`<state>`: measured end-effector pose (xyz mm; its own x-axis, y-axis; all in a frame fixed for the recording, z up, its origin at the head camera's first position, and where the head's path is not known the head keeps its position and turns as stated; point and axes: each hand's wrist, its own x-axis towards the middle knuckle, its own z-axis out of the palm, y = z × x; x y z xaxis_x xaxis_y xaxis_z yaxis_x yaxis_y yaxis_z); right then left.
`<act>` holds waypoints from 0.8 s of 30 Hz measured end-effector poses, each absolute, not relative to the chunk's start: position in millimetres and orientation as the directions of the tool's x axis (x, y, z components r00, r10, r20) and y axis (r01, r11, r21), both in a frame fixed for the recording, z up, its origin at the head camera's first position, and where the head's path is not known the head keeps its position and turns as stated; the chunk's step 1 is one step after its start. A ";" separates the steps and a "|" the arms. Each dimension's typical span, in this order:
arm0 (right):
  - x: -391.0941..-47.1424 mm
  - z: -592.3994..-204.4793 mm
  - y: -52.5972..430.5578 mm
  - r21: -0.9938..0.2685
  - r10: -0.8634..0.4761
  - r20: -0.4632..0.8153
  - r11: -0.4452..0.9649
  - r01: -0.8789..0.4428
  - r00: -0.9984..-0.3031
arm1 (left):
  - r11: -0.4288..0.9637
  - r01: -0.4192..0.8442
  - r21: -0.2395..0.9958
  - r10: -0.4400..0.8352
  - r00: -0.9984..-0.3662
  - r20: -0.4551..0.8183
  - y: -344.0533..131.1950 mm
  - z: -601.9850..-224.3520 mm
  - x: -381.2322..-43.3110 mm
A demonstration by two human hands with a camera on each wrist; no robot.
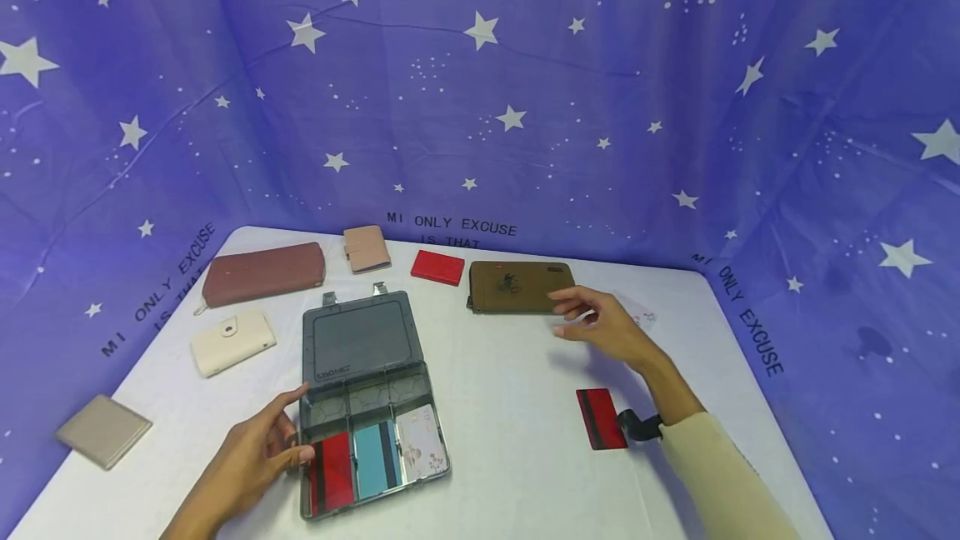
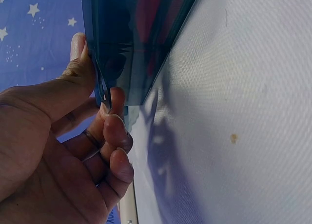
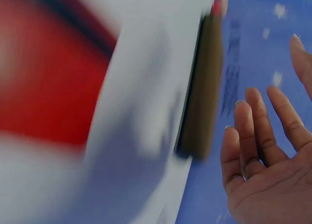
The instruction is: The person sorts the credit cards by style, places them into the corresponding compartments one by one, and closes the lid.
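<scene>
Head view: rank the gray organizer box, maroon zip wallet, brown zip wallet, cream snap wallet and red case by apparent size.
1. Gray organizer box
2. Maroon zip wallet and brown zip wallet, too alike to rank
3. Cream snap wallet
4. Red case

Even, bright light fills the head view. The left wrist view shows the translucent grey plastic box (image 2: 129, 36) dim toward eleven o'clock, a soft shadow (image 2: 170, 185) toward six. In the right wrist view, the black-striped red rectangular card (image 3: 44, 97) blurs between nine and ten.

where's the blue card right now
In the head view, left of centre, the blue card lies in the open case, between a red card and a pale card.
</scene>
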<state>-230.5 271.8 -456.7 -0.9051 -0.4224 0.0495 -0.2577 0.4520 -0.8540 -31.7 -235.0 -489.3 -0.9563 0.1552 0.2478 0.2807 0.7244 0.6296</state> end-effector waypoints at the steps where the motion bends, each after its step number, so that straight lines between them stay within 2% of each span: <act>1: -235.5 -458.7 282.8 -0.843 -0.398 0.045 0.477 -0.249 -0.916 | 0.721 0.285 0.631 0.157 -0.955 0.252 -235.2 -489.4 -31.8; 7: -257.7 -468.4 332.5 -0.738 -0.231 0.024 0.652 -0.173 -0.973 | 0.712 0.294 0.638 0.158 -0.952 0.263 -234.9 -489.4 -32.4; 14: -269.4 -478.1 354.5 -0.586 -0.050 0.030 0.808 -0.058 -0.998 | 0.712 0.276 0.646 0.151 -0.958 0.242 -234.6 -488.8 -31.8; 19: -270.6 -479.8 357.2 -0.526 0.026 -0.012 0.850 0.029 -1.000 | 0.715 0.269 0.645 0.152 -0.961 0.231 -235.0 -489.8 -32.6; 24: -269.4 -478.4 354.9 -0.518 0.068 -0.069 0.850 0.094 -0.995 | 0.717 0.254 0.649 0.147 -0.966 0.215 -235.9 -490.1 -33.0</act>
